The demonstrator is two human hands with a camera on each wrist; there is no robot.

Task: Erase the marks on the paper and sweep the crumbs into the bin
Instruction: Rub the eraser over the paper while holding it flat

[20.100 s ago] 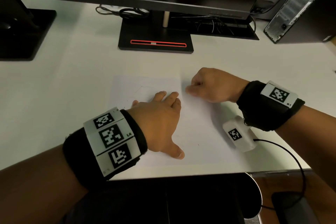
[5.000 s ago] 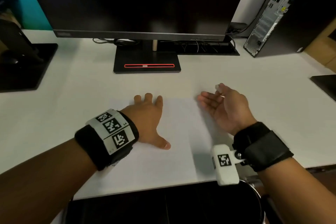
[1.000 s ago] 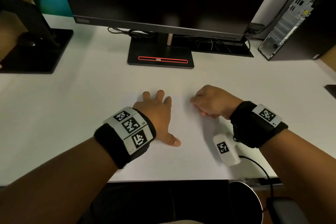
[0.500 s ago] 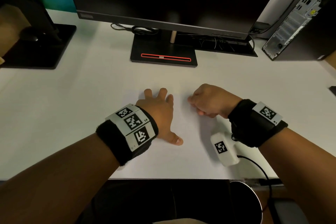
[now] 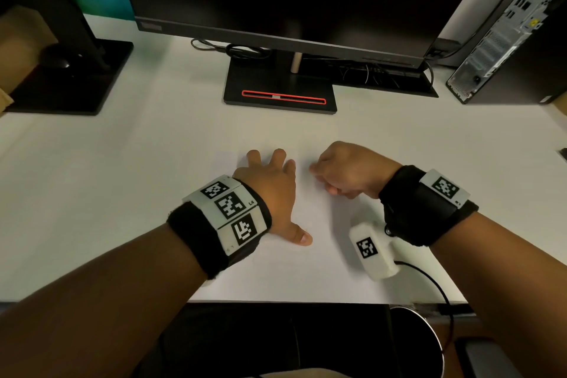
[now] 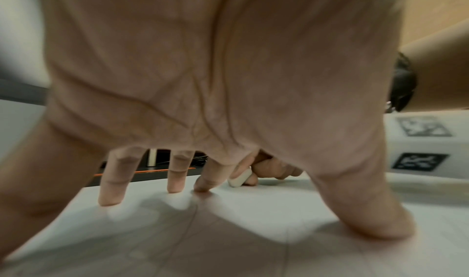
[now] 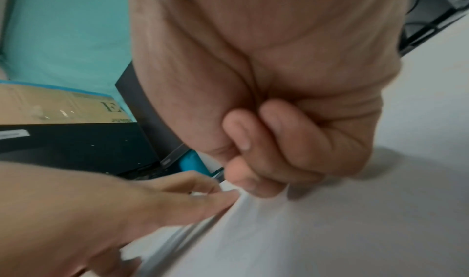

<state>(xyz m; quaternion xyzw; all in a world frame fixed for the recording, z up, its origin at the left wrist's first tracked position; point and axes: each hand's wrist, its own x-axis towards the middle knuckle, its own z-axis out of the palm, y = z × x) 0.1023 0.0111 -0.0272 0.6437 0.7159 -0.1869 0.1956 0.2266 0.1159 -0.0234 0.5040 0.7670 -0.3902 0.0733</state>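
Left hand [image 5: 270, 190] presses flat, fingers spread, pinning thin, floppy paper [image 5: 310, 267]; right hand [image 5: 349, 173] pinches small eraser [image 6: 240, 179], likely soft.

Both forearms bare, no sleeves. Left hand [image 5: 270, 190]: wide black fabric wristband [image 5: 202, 239] behind it, three white square plates with black coded markers on band's top, small "L4" print beside middle plate. Right hand [image 5: 346, 175]: black wristband [image 5: 420, 209] with one white marker plate on top; white boxy camera module [image 5: 372, 250] with marker under band, thin black cable [image 5: 429, 279] trailing from module
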